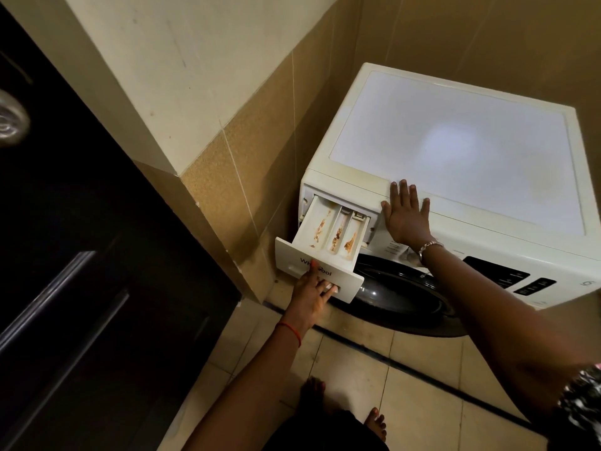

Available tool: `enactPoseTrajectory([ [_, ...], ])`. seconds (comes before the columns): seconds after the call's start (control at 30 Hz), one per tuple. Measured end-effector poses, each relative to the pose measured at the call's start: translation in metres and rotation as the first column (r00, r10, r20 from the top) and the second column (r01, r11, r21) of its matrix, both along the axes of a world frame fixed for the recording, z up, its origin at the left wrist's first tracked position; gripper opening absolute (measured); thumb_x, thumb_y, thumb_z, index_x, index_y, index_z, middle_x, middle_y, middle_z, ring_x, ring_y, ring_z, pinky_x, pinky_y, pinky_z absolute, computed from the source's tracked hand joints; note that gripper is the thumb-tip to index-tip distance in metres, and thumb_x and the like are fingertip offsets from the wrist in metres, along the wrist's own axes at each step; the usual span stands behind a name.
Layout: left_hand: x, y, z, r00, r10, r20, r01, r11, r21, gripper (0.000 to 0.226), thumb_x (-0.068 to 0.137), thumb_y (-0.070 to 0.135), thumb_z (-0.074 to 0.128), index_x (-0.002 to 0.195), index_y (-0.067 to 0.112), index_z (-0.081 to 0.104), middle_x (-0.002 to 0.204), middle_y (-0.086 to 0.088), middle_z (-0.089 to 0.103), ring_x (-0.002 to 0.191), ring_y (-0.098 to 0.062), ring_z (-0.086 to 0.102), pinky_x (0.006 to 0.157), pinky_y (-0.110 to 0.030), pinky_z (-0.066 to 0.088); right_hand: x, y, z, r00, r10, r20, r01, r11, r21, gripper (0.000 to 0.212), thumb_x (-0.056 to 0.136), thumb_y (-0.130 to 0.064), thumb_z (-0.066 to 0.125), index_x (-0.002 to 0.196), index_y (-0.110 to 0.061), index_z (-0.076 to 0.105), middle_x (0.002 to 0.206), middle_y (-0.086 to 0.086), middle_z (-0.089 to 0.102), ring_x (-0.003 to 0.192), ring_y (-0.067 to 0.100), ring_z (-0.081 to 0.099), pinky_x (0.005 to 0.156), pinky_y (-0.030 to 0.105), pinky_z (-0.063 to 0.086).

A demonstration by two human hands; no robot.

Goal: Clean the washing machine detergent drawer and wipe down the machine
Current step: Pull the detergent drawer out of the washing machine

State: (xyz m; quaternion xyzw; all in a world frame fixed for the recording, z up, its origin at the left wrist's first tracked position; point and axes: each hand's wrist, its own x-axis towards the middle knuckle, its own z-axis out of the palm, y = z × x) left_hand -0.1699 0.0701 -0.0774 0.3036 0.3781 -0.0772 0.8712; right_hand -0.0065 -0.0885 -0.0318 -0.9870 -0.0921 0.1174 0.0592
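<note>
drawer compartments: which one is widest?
The leftmost compartment of the detergent drawer, on the wall side. It is clearly broader than the two narrow ones to its right; all three show brown residue.

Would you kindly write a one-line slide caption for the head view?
Left hand grips the stained detergent drawer, pulled out; right hand lies flat on the washing machine.

The washing machine (455, 151) was smooth white plastic, its top faintly glossy. The plastic detergent drawer (328, 231) bore rough rusty-brown crust. The porthole door (400, 294) looked dark and glossy; the floor tiles (351, 369) matt beige.
</note>
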Motion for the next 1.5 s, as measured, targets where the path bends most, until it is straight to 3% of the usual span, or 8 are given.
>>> enactPoseTrajectory([
  [0.23,-0.003,0.001,-0.009,0.997,-0.049,0.052,0.047,0.998,0.038,0.032,0.095,0.032,0.045,0.124,0.018,0.045,0.139,-0.014,0.047,0.131,-0.030,0.043,0.102,-0.049,0.039,-0.041,0.008,-0.016,0.962,0.203,0.181,-0.177,0.973,-0.149,0.062,0.097,-0.010,0.030,0.147,0.001,-0.005,0.156,0.024,-0.004,0.145,0.036,-0.004,0.118,0.047,0.001],
  [0.3,-0.003,0.001,-0.008,0.996,-0.073,0.054,0.069,0.995,0.073,0.031,0.095,0.033,0.045,0.124,0.020,0.046,0.137,-0.012,0.049,0.127,-0.027,0.046,0.097,-0.046,0.043,-0.053,0.012,-0.021,0.930,0.290,0.227,-0.254,0.951,-0.174,0.063,0.095,-0.008,0.035,0.148,0.000,0.002,0.154,0.025,0.009,0.143,0.038,0.010,0.116,0.045,0.012],
  [0.47,-0.003,0.002,-0.009,0.993,-0.104,0.059,0.098,0.990,0.101,0.027,0.095,0.036,0.045,0.118,0.023,0.049,0.132,-0.010,0.053,0.107,-0.019,0.055,0.089,-0.042,0.047,-0.064,0.028,-0.026,0.924,0.325,0.203,-0.290,0.939,-0.183,0.059,0.096,-0.018,0.034,0.149,-0.008,0.010,0.136,0.018,0.042,0.121,0.032,0.044,0.094,0.039,0.039],
  [0.57,-0.003,0.002,-0.010,0.994,-0.095,0.062,0.090,0.992,0.088,0.035,0.095,0.035,0.045,0.126,0.021,0.046,0.133,-0.010,0.053,0.115,-0.022,0.053,0.095,-0.046,0.044,-0.064,0.031,-0.029,0.969,0.232,0.088,-0.222,0.968,-0.116,0.062,0.098,-0.020,0.035,0.150,-0.014,0.003,0.115,0.015,0.058,0.094,0.031,0.061,0.072,0.037,0.047],
  [0.8,-0.004,0.001,-0.013,0.997,-0.048,0.059,0.047,0.999,0.021,0.038,0.094,0.032,0.047,0.129,0.018,0.043,0.138,-0.012,0.049,0.129,-0.028,0.045,0.097,-0.049,0.041,-0.046,0.039,-0.024,0.990,0.088,-0.111,-0.092,0.995,-0.032,0.072,0.091,-0.011,0.042,0.151,-0.022,0.003,0.106,0.016,0.062,0.092,0.033,0.063,0.078,0.043,0.050],
  [1.17,-0.004,0.002,-0.014,0.998,-0.056,0.042,0.055,0.998,0.028,0.051,0.095,0.032,0.045,0.141,0.014,0.033,0.142,-0.013,0.044,0.133,-0.030,0.040,0.095,-0.046,0.041,-0.034,0.041,-0.026,0.988,0.064,-0.140,-0.053,0.995,0.081,0.062,0.094,-0.003,0.036,0.150,-0.022,0.016,0.119,0.018,0.057,0.106,0.035,0.058,0.087,0.046,0.047],
  [1.33,-0.009,0.003,-0.012,0.998,-0.047,0.039,0.047,0.999,-0.006,0.044,0.095,0.030,0.043,0.134,0.011,0.037,0.132,-0.016,0.050,0.131,-0.032,0.043,0.097,-0.045,0.043,-0.036,0.039,-0.022,0.980,0.066,-0.186,-0.040,0.989,0.142,0.064,0.091,-0.004,0.044,0.149,-0.021,0.020,0.124,0.018,0.055,0.109,0.035,0.057,0.089,0.046,0.047],
  [1.5,-0.029,0.010,-0.014,0.995,-0.060,0.082,0.063,0.998,-0.030,0.034,0.093,0.030,0.047,0.124,0.017,0.049,0.124,-0.010,0.058,0.122,-0.029,0.051,0.084,-0.045,0.052,-0.053,0.037,-0.021,0.957,0.075,-0.281,0.000,0.967,0.255,0.078,0.087,-0.010,0.055,0.150,-0.023,0.010,0.126,0.020,0.052,0.110,0.034,0.055,0.092,0.047,0.048],
])
